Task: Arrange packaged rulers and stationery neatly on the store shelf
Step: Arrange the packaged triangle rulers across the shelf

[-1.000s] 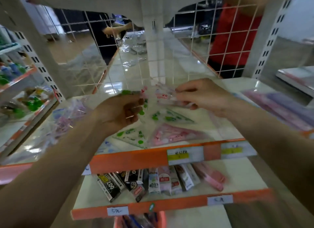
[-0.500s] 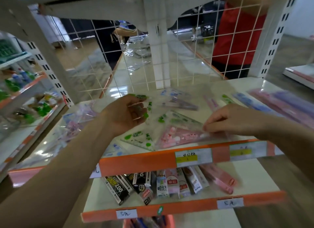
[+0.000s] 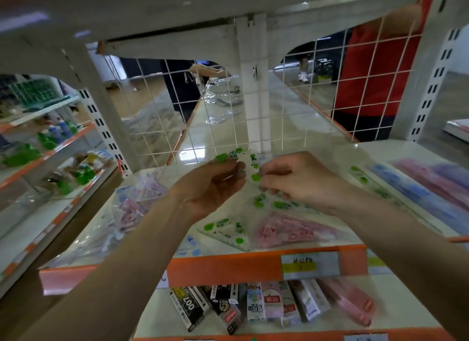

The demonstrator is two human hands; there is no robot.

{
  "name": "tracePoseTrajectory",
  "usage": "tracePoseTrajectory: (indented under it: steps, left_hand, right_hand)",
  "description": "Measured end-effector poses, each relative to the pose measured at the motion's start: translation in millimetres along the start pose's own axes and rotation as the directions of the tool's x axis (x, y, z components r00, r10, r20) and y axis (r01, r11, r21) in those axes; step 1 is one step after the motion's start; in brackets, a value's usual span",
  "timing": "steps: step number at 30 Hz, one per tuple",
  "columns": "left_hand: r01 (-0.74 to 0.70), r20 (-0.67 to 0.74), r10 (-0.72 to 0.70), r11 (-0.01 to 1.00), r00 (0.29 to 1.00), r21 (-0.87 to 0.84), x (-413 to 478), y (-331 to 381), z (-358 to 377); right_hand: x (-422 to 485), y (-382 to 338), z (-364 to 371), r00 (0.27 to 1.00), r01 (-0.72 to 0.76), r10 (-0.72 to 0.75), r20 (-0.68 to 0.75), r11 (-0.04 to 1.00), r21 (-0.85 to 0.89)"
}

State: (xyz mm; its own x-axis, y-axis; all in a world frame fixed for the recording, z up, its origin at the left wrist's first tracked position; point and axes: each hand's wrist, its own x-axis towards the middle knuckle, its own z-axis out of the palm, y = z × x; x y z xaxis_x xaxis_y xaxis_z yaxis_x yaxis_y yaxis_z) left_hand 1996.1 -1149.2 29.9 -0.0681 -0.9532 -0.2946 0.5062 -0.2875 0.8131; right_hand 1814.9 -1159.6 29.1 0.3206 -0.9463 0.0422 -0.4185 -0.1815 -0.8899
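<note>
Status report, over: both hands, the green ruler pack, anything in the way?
Left hand, right hand: both pinch green ruler pack. Held above shelf. Pink pack lies beneath.

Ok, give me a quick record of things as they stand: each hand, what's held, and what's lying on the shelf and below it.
left hand: fingers curled on the left edge of the green-print packet
right hand: pinches the same packet's right side
held packet: up between both hands, in front of the wire grid
front: green triangle packet beside pink packet, both flat
right side: long ruler packs, blue and pink
left side: heap of clear packets
below: small boxes in a row, black at left, pink at right
</note>
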Motion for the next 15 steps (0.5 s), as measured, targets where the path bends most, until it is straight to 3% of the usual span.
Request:
tracePoseTrajectory:
  steps: [3,6,8,10,13,15]
  left_hand:
    - [-0.046,-0.033,0.046,0.999,0.998,0.005,-2.4,7.5,-12.3]
    - [-0.105,-0.125,0.137,0.967,0.983,0.232,-1.9,13.4,-26.8]
    - [-0.118,-0.222,0.26,0.856,0.94,0.504,0.0,17.3,-38.5]
    - [-0.094,-0.263,0.406,0.676,0.875,0.731,-0.7,21.6,-50.3]
    - [-0.051,-0.206,0.493,0.459,0.845,0.887,-7.6,25.8,-60.5]
    - [-0.034,-0.184,0.5,0.395,0.846,0.918,-12.2,26.7,-65.0]
  right_hand:
    - [15.0,1.5,1.3,0.997,0.052,-0.053,-0.047,0.998,-0.019]
    - [28.7,0.2,4.3,0.996,0.088,-0.09,-0.022,0.995,-0.053]
    - [40.1,-1.0,8.5,0.996,0.086,-0.087,-0.019,0.993,-0.083]
    - [53.3,-0.8,13.9,0.998,0.064,-0.066,-0.018,0.991,-0.117]
    - [70.7,2.0,24.1,1.0,0.002,-0.002,-0.002,0.976,-0.217]
    - [80.7,4.3,33.8,0.998,-0.031,0.045,0.045,0.961,-0.276]
